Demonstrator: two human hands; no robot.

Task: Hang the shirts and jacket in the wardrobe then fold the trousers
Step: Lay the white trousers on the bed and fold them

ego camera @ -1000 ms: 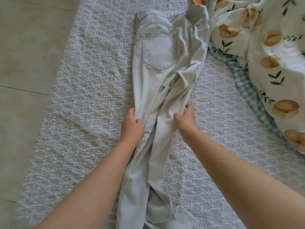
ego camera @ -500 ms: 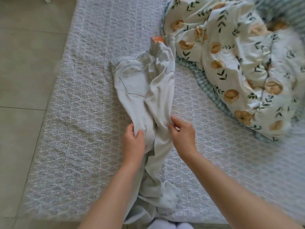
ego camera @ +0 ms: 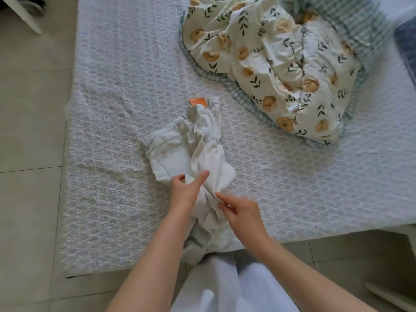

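Observation:
Pale grey jeans (ego camera: 191, 152) lie bunched on the white patterned bedspread (ego camera: 112, 131), waistband and orange label away from me, back pocket showing. Their legs trail off the near edge of the bed towards my legs. My left hand (ego camera: 184, 192) grips the fabric just below the seat, thumb raised. My right hand (ego camera: 240, 212) pinches a fold of the leg fabric close beside it.
A crumpled floral duvet (ego camera: 281, 70) with a green checked lining lies at the back right of the bed. Tiled floor (ego camera: 29, 131) runs along the left and near side. A dark blue object (ego camera: 407, 48) sits at the right edge.
The jeans have been drawn towards the near edge of the bed and bunched up. Both hands have come closer together on the fabric. My view has pulled back.

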